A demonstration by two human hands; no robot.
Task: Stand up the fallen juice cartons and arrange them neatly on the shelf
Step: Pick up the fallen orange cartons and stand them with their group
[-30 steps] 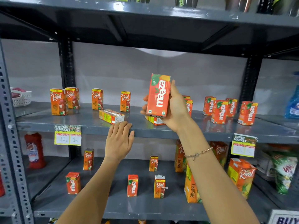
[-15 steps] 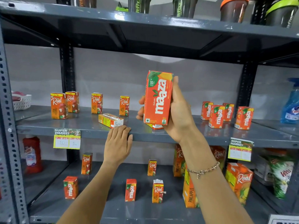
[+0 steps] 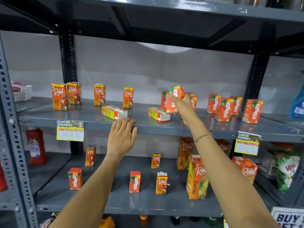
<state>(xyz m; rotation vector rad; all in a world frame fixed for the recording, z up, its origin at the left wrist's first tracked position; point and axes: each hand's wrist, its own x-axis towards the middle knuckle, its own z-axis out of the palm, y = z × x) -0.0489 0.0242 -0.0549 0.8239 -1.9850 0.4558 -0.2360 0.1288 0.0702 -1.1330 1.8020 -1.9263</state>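
Juice cartons on my middle shelf (image 3: 92, 122): my left hand (image 3: 120, 137) lies flat and open-fingered on the shelf lip, one fallen carton (image 3: 114, 112) just beyond its fingertips. A second fallen carton (image 3: 158, 114) lies left of my right hand (image 3: 181, 105), which clasps an orange Maaza carton (image 3: 175, 96), tilted, upright cartons just behind it.

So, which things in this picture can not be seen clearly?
- Head view: the Maaza carton in the right hand is motion-blurred, its base hidden by neighbouring cartons.
- The carton behind that hand is mostly covered.
- Price tag figures are too faint.
- The sign is cut off.
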